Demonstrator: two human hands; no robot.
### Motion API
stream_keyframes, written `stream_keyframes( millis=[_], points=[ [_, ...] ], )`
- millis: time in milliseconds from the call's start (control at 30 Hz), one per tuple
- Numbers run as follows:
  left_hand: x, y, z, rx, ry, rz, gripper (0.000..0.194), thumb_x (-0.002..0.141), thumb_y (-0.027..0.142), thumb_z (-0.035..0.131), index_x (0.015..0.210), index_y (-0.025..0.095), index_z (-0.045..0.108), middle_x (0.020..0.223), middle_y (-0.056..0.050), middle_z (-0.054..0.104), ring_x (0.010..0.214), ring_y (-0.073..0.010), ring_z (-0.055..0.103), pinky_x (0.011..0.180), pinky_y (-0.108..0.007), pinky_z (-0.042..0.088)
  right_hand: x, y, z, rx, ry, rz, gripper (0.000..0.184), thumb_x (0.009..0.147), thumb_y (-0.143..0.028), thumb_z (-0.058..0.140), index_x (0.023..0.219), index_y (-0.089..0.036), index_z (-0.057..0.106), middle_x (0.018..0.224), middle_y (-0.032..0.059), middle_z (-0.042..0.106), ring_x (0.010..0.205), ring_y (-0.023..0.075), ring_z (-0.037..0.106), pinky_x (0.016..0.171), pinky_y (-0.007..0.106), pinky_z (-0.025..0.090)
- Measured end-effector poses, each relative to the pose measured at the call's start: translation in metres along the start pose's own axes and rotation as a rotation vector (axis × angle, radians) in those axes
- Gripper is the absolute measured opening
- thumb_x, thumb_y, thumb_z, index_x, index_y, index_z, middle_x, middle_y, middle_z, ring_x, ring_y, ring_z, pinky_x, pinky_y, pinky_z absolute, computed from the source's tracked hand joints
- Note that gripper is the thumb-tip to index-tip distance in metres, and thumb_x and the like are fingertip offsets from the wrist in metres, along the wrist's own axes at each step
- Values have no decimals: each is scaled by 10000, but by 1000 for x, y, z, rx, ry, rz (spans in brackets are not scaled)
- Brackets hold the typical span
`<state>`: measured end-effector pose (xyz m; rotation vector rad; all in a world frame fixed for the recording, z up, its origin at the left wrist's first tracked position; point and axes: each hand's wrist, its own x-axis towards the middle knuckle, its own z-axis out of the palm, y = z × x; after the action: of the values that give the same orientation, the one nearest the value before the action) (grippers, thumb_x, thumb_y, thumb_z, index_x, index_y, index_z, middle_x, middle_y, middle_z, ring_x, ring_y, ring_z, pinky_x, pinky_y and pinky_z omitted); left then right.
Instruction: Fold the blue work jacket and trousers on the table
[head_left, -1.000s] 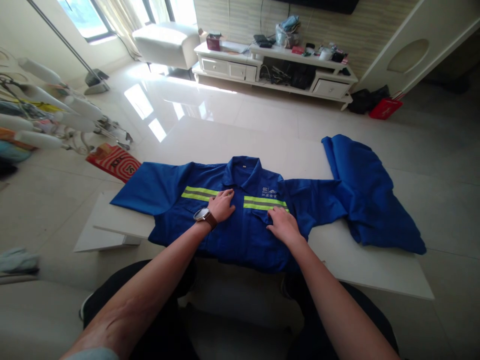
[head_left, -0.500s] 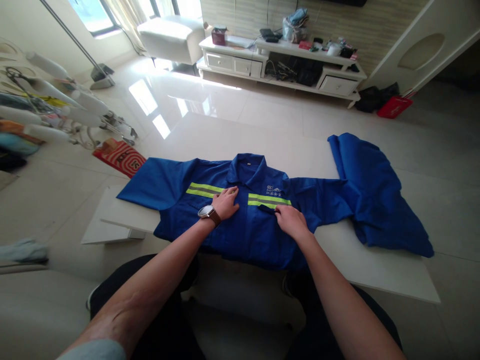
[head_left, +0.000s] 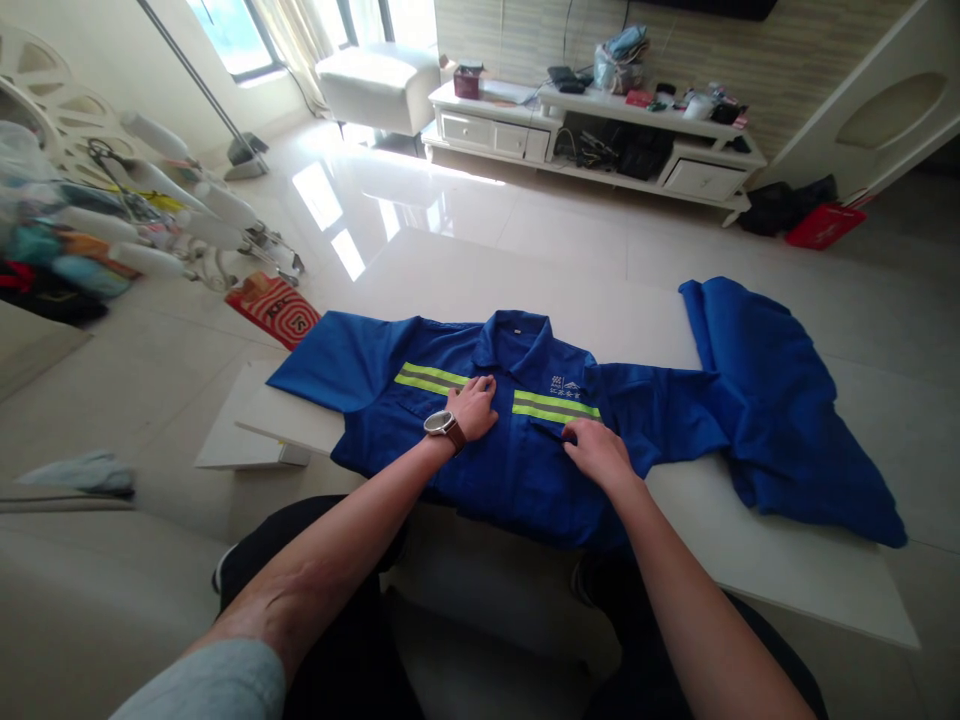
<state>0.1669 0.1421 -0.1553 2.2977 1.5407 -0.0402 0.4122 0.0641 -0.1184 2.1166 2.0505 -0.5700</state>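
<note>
left arm, right arm: extended forward | left hand: palm-down, spread | right hand: curled, pinching

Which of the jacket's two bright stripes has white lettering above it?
The right stripe, beside the right hand. The left stripe, partly under the left hand, has only plain cloth above it.

Backlit via window, upper L | glare on floor | fg dim (edges stretched, L side soft)
</note>
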Motion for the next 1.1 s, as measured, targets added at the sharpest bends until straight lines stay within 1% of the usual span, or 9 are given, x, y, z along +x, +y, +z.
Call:
stream_keyframes(
  millis=[100, 167, 267, 300, 367, 433, 500, 600, 1100],
  points=[
    [-9, 12, -3, 24, 92, 14, 558, 917, 245, 514, 1473, 212, 528, 1620, -112, 436, 1479, -326, 374, 1157, -539, 381, 1, 1, 0, 6, 10, 14, 249, 972, -275, 558, 1092, -245, 775, 1211, 72, 746, 1118, 262, 676, 901, 340, 508],
    [-20, 27, -5, 29, 134, 74, 404, 941, 253, 500, 1316, 176, 627, 1493, -156, 548, 1380, -328, 475, 1119, -516, 405, 2, 0, -1, 3, 9, 27, 259, 978, -284, 553, 1096, -243, 779, 1209, 79, 748, 1120, 268, 681, 907, 344, 512],
    [-39, 54, 2, -18, 47, 323, 258, 976, 274, 483, 1106, 181, 686, 1224, -147, 684, 1167, -287, 611, 1020, -448, 459, 4, -1, -1, -16, 11, 31, 263, 982, -282, 550, 1096, -230, 782, 1192, 96, 753, 1111, 273, 689, 910, 343, 512],
    [-44, 61, 8, -45, 4, 434, 260, 975, 276, 493, 1123, 182, 685, 1224, -135, 693, 1160, -274, 622, 1013, -428, 462, 4, -1, -1, -20, 12, 30, 267, 985, -279, 546, 1096, -224, 782, 1190, 101, 754, 1110, 271, 691, 912, 338, 510],
    [-53, 72, 23, -91, -46, 625, 363, 967, 276, 516, 1290, 169, 640, 1391, -125, 649, 1282, -268, 585, 1070, -414, 438, 5, -1, 0, -19, 15, 30, 269, 988, -268, 537, 1089, -216, 781, 1184, 107, 756, 1110, 264, 693, 913, 325, 505],
    [-56, 76, 39, -112, -53, 702, 535, 963, 277, 524, 1482, 147, 510, 1586, -120, 506, 1448, -267, 465, 1163, -422, 372, 7, -1, 1, -4, 18, 25, 255, 983, -258, 544, 1069, -217, 781, 1173, 100, 760, 1109, 255, 692, 904, 310, 499],
    [-57, 76, 51, -118, -69, 693, 625, 962, 279, 521, 1563, 140, 421, 1667, -112, 399, 1530, -257, 368, 1221, -435, 309, 8, 1, 3, 22, 28, 22, 217, 971, -257, 574, 1034, -227, 779, 1161, 84, 762, 1107, 245, 687, 886, 297, 494],
    [-55, 73, 58, -133, -99, 644, 655, 938, 282, 534, 1571, 150, 428, 1677, -99, 383, 1551, -243, 341, 1246, -438, 279, 10, 4, 8, 58, 62, 33, 161, 962, -264, 611, 985, -248, 770, 1141, 58, 761, 1096, 225, 680, 857, 281, 482],
    [-50, 82, 47, -165, -131, 600, 748, 810, 268, 602, 1537, 131, 490, 1643, -113, 435, 1527, -270, 388, 1238, -465, 315, 4, 5, 29, 153, 245, 105, 161, 974, -259, 575, 902, -235, 717, 1034, 32, 752, 911, 203, 675, 691, 285, 377]
  ],
)
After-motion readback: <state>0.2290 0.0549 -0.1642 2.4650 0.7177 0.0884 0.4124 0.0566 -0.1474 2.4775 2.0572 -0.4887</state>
